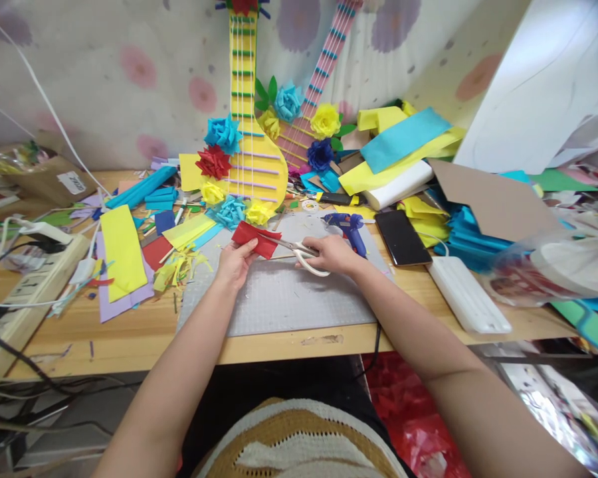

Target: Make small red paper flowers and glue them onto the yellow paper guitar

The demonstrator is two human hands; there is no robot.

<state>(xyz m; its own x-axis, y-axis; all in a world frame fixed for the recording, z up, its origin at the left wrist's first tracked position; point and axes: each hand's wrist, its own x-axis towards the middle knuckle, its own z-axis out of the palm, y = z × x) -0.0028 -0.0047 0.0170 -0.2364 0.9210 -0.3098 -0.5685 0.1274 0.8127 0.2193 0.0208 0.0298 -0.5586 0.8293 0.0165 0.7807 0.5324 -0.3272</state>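
Observation:
My left hand (236,263) pinches a folded piece of red crepe paper (264,245) above the grey cutting mat (299,305). In my right hand (329,253) is a pair of scissors (311,265) with white handles, my fingers wrapped round them. The blades point left and reach the red paper; whether they are cutting into it I cannot tell. Just behind my right hand lies a blue hot glue gun (349,232). A yellow paper-craft lute (259,162) with paper flowers leans behind the mat.
A pink lute (303,126) leans against the patterned curtain. Yellow paper strips (123,252) and scraps lie left, near a power strip (24,299). At right are a black phone (402,238), a white box-like device (468,295), cardboard (493,199) and piled crepe paper (406,139).

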